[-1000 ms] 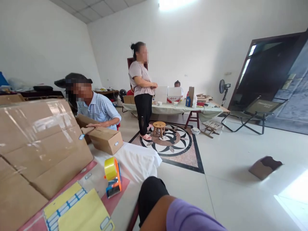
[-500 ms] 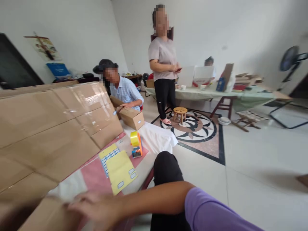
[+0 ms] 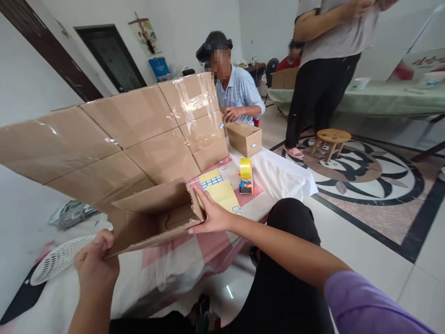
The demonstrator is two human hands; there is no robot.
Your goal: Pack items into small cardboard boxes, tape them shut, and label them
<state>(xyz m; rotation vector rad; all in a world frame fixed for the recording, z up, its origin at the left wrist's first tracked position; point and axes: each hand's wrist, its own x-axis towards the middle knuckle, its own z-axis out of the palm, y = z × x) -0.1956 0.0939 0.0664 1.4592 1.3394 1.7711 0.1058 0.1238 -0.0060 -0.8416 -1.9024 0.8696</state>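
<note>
Two hands on one flattened carton (image 3: 156,220), half opened, lying on the bench (image 3: 167,273) in front of the tape dispenser (image 3: 245,176). Left hand (image 3: 95,264): grip clamped on the near lower corner. Right hand (image 3: 212,215): fingers apart, flat against the far end. Handling note: best squared by pressing both ends evenly, so the creases fold true. Orientation: long axis runs left to right; the open mouth faces the wearer, tilted slightly upward.
</note>
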